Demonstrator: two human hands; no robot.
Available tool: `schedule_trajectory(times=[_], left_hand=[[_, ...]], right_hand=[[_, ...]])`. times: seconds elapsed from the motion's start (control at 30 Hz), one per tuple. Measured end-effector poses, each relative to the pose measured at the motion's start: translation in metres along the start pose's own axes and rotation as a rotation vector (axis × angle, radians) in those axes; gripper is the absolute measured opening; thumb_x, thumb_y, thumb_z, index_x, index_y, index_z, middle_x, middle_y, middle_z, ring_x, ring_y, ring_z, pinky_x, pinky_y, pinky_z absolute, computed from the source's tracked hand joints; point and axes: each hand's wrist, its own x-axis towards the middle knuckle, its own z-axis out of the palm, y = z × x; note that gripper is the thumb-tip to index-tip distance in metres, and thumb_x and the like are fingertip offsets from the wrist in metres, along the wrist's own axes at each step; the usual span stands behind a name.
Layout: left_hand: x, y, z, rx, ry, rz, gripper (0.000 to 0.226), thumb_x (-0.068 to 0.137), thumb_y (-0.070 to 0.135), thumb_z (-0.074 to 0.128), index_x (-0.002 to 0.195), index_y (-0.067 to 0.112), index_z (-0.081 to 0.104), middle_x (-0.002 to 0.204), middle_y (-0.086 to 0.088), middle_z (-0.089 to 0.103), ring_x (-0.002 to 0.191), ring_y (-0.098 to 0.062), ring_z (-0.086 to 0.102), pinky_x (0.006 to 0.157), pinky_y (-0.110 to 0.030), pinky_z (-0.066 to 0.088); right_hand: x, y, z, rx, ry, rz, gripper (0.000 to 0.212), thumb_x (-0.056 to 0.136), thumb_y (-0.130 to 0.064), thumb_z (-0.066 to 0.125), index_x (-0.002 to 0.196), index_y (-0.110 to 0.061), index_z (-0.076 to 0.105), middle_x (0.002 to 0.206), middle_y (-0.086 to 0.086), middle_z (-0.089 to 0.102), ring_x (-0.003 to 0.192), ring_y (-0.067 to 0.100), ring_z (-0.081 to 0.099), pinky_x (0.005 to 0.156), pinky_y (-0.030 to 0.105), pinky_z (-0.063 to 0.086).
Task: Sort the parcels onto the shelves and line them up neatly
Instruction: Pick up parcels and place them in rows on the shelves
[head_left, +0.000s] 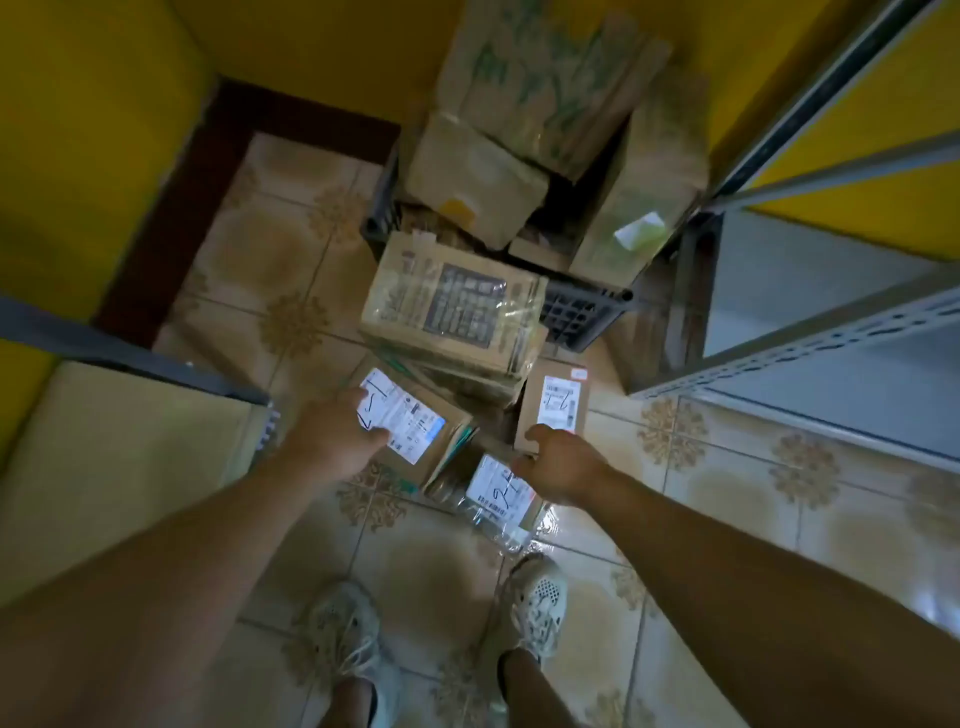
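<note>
Several cardboard parcels lie on the tiled floor in front of my feet. My left hand (337, 431) grips the near left edge of a flat brown parcel (441, 431), its fingers lying over the white label. My right hand (556, 462) pinches the lower corner of a small brown box (556, 384) with a white label, which leans against the pile. Just under that hand lies a plastic-wrapped parcel (496, 501) with a handwritten number. A bigger taped carton (457, 306) sits right behind these.
More large cartons (550, 88) are piled in and around a black plastic crate (582, 317) against the yellow wall. A grey metal shelf unit (810, 332) stands on the right, another shelf with a beige board (119, 447) on the left. My shoes (540, 603) stand close to the parcels.
</note>
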Motion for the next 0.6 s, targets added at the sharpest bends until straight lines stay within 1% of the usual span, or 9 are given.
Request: schedule_trajectory(times=[0.07, 0.13, 0.17, 0.23, 0.3, 0.37, 0.43, 0.53, 0.6], left_hand=[[0.035, -0.019, 0.019, 0.032, 0.122, 0.011, 0.073, 0.081, 0.043, 0.072, 0.144, 0.020, 0.040, 0.143, -0.011, 0.044, 0.128, -0.031, 0.045, 0.102, -0.044, 0.043], [0.061, -0.036, 0.036, 0.074, 0.175, 0.007, 0.086, 0.079, 0.050, 0.072, 0.150, 0.026, 0.029, 0.152, -0.013, 0.029, 0.139, -0.035, 0.030, 0.108, -0.049, 0.035], [0.072, -0.045, 0.046, 0.059, 0.186, 0.016, 0.090, 0.078, 0.051, 0.072, 0.151, 0.026, 0.026, 0.153, -0.014, 0.027, 0.139, -0.036, 0.028, 0.108, -0.050, 0.034], [0.088, -0.062, 0.066, -0.056, 0.166, 0.056, 0.094, 0.077, 0.043, 0.077, 0.152, 0.023, 0.023, 0.150, -0.015, 0.031, 0.135, -0.035, 0.036, 0.106, -0.049, 0.038], [0.093, -0.073, 0.076, -0.184, 0.165, 0.096, 0.098, 0.076, 0.033, 0.081, 0.153, 0.022, 0.021, 0.145, -0.013, 0.039, 0.129, -0.031, 0.044, 0.104, -0.046, 0.042], [0.094, -0.080, 0.082, -0.243, 0.190, 0.098, 0.103, 0.073, 0.034, 0.083, 0.153, 0.026, 0.019, 0.142, -0.010, 0.043, 0.125, -0.028, 0.049, 0.099, -0.049, 0.047], [0.090, -0.084, 0.085, -0.240, 0.212, 0.053, 0.108, 0.071, 0.042, 0.082, 0.153, 0.033, 0.012, 0.145, -0.008, 0.040, 0.126, -0.028, 0.049, 0.098, -0.048, 0.047], [0.083, -0.087, 0.090, -0.178, 0.181, -0.029, 0.110, 0.074, 0.052, 0.076, 0.152, 0.036, 0.001, 0.151, -0.005, 0.035, 0.128, -0.030, 0.046, 0.095, -0.044, 0.044], [0.080, -0.087, 0.089, -0.137, 0.168, -0.040, 0.106, 0.074, 0.053, 0.075, 0.153, 0.031, 0.007, 0.148, -0.007, 0.039, 0.128, -0.031, 0.046, 0.094, -0.045, 0.043]], right_hand=[[0.042, 0.010, 0.030, -0.027, -0.002, 0.032, 0.056, 0.096, -0.042, 0.055, 0.143, -0.016, 0.042, 0.139, 0.015, 0.052, 0.120, 0.034, 0.054, 0.091, 0.032, 0.045], [0.080, 0.023, 0.060, -0.041, -0.019, 0.077, 0.055, 0.093, -0.040, 0.058, 0.139, -0.014, 0.044, 0.135, 0.014, 0.055, 0.116, 0.033, 0.056, 0.091, 0.034, 0.048], [0.096, 0.030, 0.076, -0.052, -0.018, 0.091, 0.057, 0.092, -0.040, 0.060, 0.140, -0.015, 0.043, 0.134, 0.013, 0.054, 0.116, 0.032, 0.056, 0.089, 0.034, 0.048], [0.122, 0.041, 0.105, -0.076, -0.037, 0.127, 0.069, 0.088, -0.043, 0.065, 0.146, -0.018, 0.036, 0.137, 0.012, 0.051, 0.120, 0.032, 0.053, 0.090, 0.033, 0.047], [0.140, 0.049, 0.128, -0.097, -0.042, 0.140, 0.084, 0.082, -0.048, 0.070, 0.151, -0.025, 0.028, 0.143, 0.010, 0.046, 0.127, 0.033, 0.049, 0.101, 0.041, 0.045], [0.151, 0.057, 0.146, -0.123, -0.026, 0.135, 0.091, 0.078, -0.053, 0.073, 0.152, -0.033, 0.023, 0.149, 0.007, 0.042, 0.132, 0.033, 0.044, 0.106, 0.048, 0.040], [0.157, 0.062, 0.159, -0.184, 0.023, 0.150, 0.086, 0.080, -0.056, 0.070, 0.150, -0.034, 0.026, 0.147, 0.005, 0.046, 0.131, 0.032, 0.045, 0.106, 0.049, 0.038], [0.157, 0.065, 0.168, -0.217, 0.098, 0.185, 0.069, 0.084, -0.057, 0.066, 0.140, -0.024, 0.042, 0.133, 0.007, 0.057, 0.120, 0.030, 0.054, 0.103, 0.047, 0.041], [0.152, 0.063, 0.171, -0.169, 0.136, 0.186, 0.057, 0.086, -0.054, 0.065, 0.130, -0.019, 0.052, 0.122, 0.007, 0.062, 0.108, 0.027, 0.060, 0.096, 0.044, 0.047]])
